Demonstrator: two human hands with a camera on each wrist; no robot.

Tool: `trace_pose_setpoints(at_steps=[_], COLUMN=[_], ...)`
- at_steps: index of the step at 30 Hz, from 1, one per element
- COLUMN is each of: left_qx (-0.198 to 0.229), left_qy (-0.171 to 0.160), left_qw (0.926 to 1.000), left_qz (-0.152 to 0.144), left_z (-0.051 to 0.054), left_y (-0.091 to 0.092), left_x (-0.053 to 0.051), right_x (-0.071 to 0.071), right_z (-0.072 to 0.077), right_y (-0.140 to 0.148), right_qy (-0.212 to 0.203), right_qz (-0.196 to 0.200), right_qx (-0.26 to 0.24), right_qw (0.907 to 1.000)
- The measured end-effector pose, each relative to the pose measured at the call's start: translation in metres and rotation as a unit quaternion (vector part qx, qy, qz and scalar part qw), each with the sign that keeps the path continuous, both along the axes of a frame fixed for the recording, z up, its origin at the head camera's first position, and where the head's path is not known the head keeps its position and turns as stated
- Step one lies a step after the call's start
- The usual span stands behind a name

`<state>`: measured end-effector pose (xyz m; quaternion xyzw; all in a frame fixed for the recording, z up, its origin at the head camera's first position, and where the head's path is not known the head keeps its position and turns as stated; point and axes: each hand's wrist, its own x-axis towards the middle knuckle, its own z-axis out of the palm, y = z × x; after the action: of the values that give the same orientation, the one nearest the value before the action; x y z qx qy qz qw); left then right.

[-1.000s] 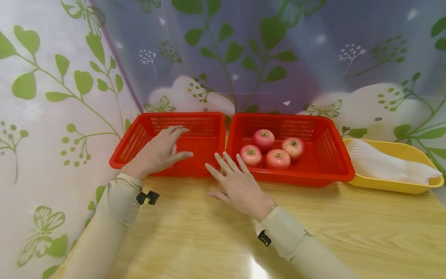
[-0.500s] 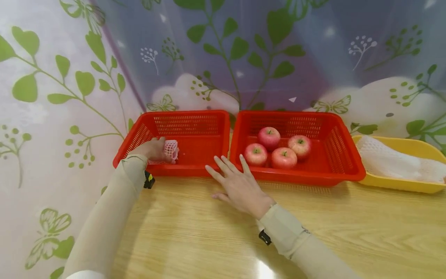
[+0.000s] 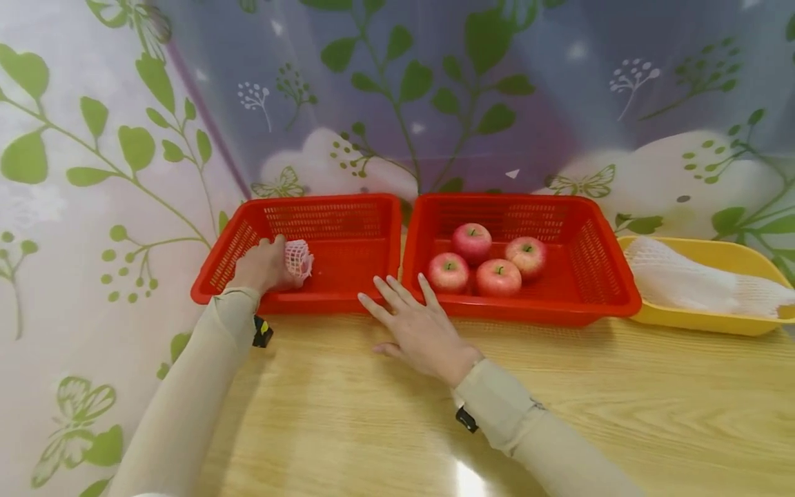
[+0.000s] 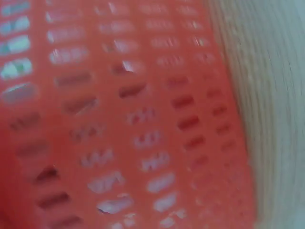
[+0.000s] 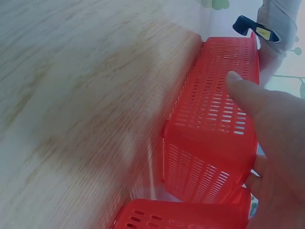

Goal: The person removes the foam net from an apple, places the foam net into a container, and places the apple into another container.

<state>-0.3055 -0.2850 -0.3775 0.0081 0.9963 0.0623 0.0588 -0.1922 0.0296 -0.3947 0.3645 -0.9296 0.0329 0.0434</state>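
My left hand (image 3: 263, 266) reaches into the left red basket (image 3: 348, 301) and grips a pinkish foam fruit net (image 3: 299, 260) near that basket's front left. Part of the net is hidden by the hand, and I cannot tell whether anything is inside it. In the left wrist view, the slotted basket wall (image 4: 157, 107) fills most of the picture, with pale pinkish netting showing through the slots. Fingers spread and straight, my right hand (image 3: 422, 331) lies at the front where the two baskets meet. Its thumb and fingers (image 5: 248, 88) appear near the left basket's corner in the right wrist view.
Several red-pink apples (image 3: 499, 277) sit in the left part of the right red basket (image 3: 584, 314). To its right, a yellow basket (image 3: 708, 320) holds white foam netting (image 3: 689, 279). All stand on a wooden table (image 3: 348, 414) against patterned walls.
From above the left basket, my left hand has gone down into it and taken hold of the pinkish foam net. My right hand has stayed almost where it was.
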Motion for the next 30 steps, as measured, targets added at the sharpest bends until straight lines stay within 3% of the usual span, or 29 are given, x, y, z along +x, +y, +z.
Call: trace_pose_setpoints(at_steps=[3,8,13,17,22,26,30], left_qx=[0.020,0.105,0.180,0.226,0.276,0.283,0.268], left_qy=[0.052,0.118,0.140,0.156,0.133,0.046,-0.047], left_qw=[0.9984,0.9867,0.9683,0.9489,0.9285,0.9213,0.9106], left_qz=[-0.008,-0.039,-0.102,-0.155,-0.210,-0.263,-0.311], left_z=[0.009,0.040,0.064,0.071,0.058,0.034,0.002], left_y=[0.009,0.043,0.091,0.122,0.158,0.191,0.225], left_x=[0.008,0.025,0.056,0.085,0.120,0.141,0.156], right_x=[0.001,0.001,0.007,0.024,0.058,0.081,0.098], right_z=[0.000,-0.001,0.000,0.005,0.009,0.016,0.025], right_y=[-0.002,-0.003,0.006,0.034,0.092,0.139,0.174], right_qy=[0.005,0.026,0.017,0.014,0.009,-0.043,-0.086], right_qz=[0.002,-0.001,-0.017,-0.036,-0.071,-0.137,-0.192], right_qx=[0.008,0.029,0.005,-0.047,-0.064,-0.048,-0.024], right_qw=[1.0000,0.9993,0.9997,0.9981,0.9953,0.9885,0.9774])
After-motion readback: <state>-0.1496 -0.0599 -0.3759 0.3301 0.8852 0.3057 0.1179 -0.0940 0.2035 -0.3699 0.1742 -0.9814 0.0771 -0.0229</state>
